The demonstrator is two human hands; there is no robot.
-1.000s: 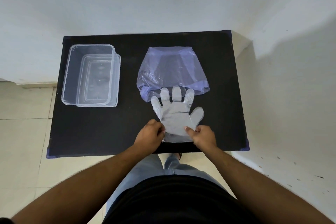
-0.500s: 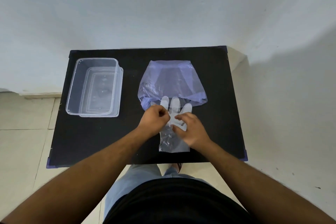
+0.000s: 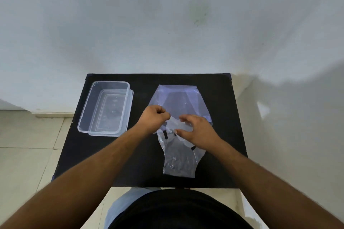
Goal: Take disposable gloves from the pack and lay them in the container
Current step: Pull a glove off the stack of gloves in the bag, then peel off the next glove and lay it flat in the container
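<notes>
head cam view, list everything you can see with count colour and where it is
table: one, black top, centre of view against the wall
container: one, clear plastic, far left of the table, with what looks like its clear lid under it
glove pack: one, translucent bluish bag, far centre-right of the table
flat glove: one, clear plastic, lying on the table near the front edge, below the pack
second glove: one, clear, bunched between both hands at the pack's mouth
wall: white, behind the table
floor: pale tiles, left of the table
left hand: one, fingers closed on the second glove
right hand: one, fingers pinching the second glove
</notes>
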